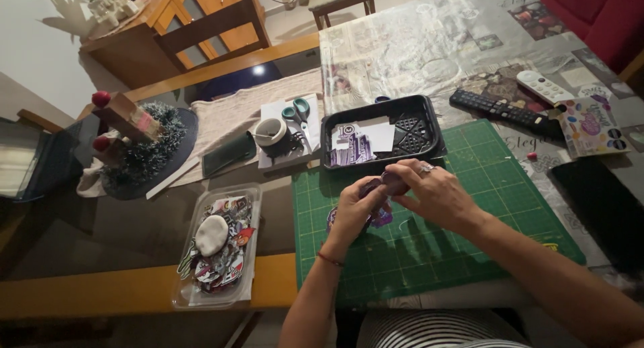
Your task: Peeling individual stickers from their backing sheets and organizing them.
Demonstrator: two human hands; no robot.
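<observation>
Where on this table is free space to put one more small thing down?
Free: the green cutting mat right of both hands, and glass between the clear tray and wreath. Crowded: around the black tray, scissors and remotes.

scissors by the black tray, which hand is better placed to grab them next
Left, probably. The scissors lie up-left of the black tray, on the left hand's side. The right hand would have to cross over. Both hands grip a small purple piece, so one must let go.
</observation>
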